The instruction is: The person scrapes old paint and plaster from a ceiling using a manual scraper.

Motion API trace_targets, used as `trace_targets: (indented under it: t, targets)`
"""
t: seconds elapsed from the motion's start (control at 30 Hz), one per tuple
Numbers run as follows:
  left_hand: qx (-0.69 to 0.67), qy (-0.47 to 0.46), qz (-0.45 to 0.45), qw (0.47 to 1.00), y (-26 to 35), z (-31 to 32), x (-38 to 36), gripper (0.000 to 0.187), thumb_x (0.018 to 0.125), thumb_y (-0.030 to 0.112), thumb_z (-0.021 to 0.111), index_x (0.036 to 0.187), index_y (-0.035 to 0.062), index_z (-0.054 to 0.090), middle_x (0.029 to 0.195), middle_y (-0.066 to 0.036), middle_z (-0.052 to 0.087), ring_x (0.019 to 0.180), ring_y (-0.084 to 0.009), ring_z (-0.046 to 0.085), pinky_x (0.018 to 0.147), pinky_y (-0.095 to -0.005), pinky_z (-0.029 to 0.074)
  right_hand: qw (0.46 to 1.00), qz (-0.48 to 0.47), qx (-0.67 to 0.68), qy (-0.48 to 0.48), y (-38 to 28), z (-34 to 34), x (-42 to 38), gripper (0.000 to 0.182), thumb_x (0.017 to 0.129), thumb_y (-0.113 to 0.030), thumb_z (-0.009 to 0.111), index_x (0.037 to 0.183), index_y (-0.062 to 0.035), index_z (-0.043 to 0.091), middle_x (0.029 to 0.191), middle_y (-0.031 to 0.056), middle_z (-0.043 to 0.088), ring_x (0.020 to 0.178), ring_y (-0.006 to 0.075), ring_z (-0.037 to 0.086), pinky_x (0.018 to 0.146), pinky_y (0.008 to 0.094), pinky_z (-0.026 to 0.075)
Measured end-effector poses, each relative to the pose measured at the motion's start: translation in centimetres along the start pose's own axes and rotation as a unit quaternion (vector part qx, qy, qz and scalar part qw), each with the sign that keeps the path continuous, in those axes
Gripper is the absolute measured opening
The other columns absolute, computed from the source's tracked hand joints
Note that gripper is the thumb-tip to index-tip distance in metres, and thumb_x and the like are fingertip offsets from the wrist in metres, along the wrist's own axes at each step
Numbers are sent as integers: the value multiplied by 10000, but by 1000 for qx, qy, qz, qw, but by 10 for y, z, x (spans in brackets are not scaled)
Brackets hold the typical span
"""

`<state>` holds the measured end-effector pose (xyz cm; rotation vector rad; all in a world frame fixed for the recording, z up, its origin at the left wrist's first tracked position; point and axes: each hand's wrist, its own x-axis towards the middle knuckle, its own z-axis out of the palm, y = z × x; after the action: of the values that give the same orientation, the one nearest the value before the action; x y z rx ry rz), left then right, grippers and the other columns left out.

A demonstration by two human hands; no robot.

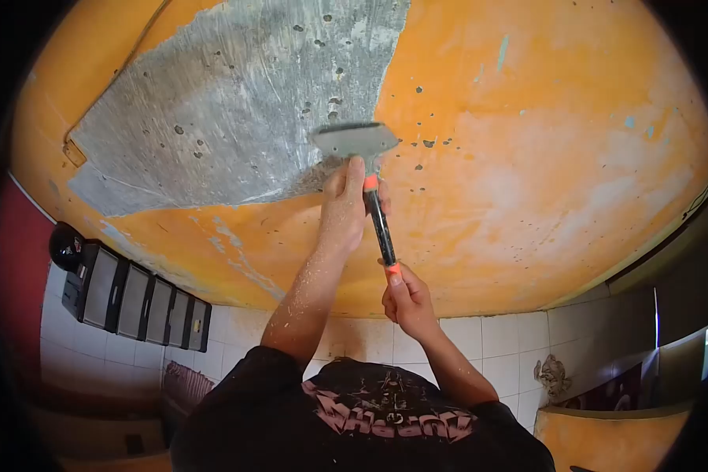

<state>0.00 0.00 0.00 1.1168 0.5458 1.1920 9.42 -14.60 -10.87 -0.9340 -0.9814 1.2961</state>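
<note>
A wide-bladed scraper [355,140] lies against the wall, its broad metal blade at the edge between bare grey plaster [236,110] and orange paint [480,181]. Its black handle [381,228] has orange bands and slants down to the right. My left hand [346,200] is closed round the neck just below the blade, thumb laid along it, other fingers partly hidden behind. Lower down, my right hand [411,300] grips the end of the handle. Pale flakes of dust cling to my left forearm [307,295].
A black drawer unit [134,295] with a round black object [67,246] on it stands at the left. A cable [126,67] runs down the upper left wall to a small box [75,153]. White floor tiles [503,338] lie below. Small pits dot the wall.
</note>
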Motion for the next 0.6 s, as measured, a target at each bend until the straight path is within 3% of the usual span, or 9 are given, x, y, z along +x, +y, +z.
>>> trace_targets:
  t: [0.17,0.2,0.3,0.33,0.43,0.47,0.6]
  targets:
    - [24,25,-48,998,-22,-12,-16,488,1063,466,388,1151,15,554,694,-58,517,579,-183,524,556,-336,466,1000,24,-12,17,26,2,-15,421,1075,-350,422,1364,-50,485,565,-11,408,417,57,346,401,226,298]
    - [16,23,-36,999,-13,-4,-13,398,1072,386,404,948,30,531,656,-72,552,539,-180,554,524,-320,479,1000,14,-18,14,17,-1,-13,420,1076,-351,421,1360,-49,488,569,-9,414,420,56,348,401,225,297]
    - [36,-6,29,999,17,12,6,389,1074,377,400,895,45,495,649,-70,542,540,-177,551,518,-321,472,999,-23,-20,12,-14,2,6,421,1075,-350,423,1362,-49,487,564,-12,410,417,56,346,399,224,294]
    - [26,-2,31,999,24,18,8,377,1074,369,400,885,52,480,637,-64,529,534,-171,541,510,-320,464,1000,-3,2,21,-25,4,7,400,1064,-323,472,1352,-50,527,590,-46,432,469,34,406,441,208,323]
    - [25,10,33,999,14,13,2,362,1074,362,401,912,52,491,636,-62,525,527,-166,531,502,-322,457,1000,-6,4,18,-19,5,1,392,1064,-323,470,1338,-50,528,584,-48,428,466,34,406,440,208,327]
    - [34,13,14,999,6,6,-5,452,1073,423,388,1105,5,555,681,-56,524,563,-172,524,549,-324,464,1000,7,8,15,-10,4,-5,388,1065,-322,470,1333,-49,529,583,-50,427,465,34,406,439,209,327]
    - [28,60,-44,997,-20,-3,-17,472,1069,431,396,1123,-9,558,682,-55,526,557,-170,513,540,-322,461,1000,10,-2,19,12,-1,-12,380,1064,-326,470,1319,-51,535,580,-51,422,461,34,407,436,210,327]
